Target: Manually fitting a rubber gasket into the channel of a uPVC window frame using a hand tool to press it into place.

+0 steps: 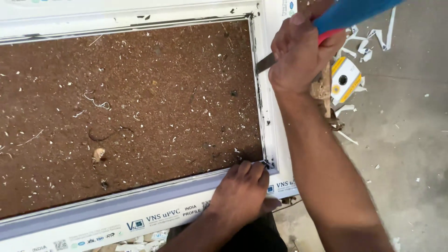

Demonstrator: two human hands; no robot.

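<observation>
Right hand (298, 56) at 1 o'clock grips a chisel (267, 62) against the frame (275, 135); left hand (242, 193), at 6, presses flat on it.

My left hand (242, 192): palm down, fingers together and bent slightly, fingertips (254, 169) pressed flat, thumb tucked toward my body; forearm enters from the bottom edge. My right hand (298, 53): closed in a tight fist, knuckles turned left, wrist bent; forearm bare, running straight down to the lower right. Both hands are well apart.
</observation>
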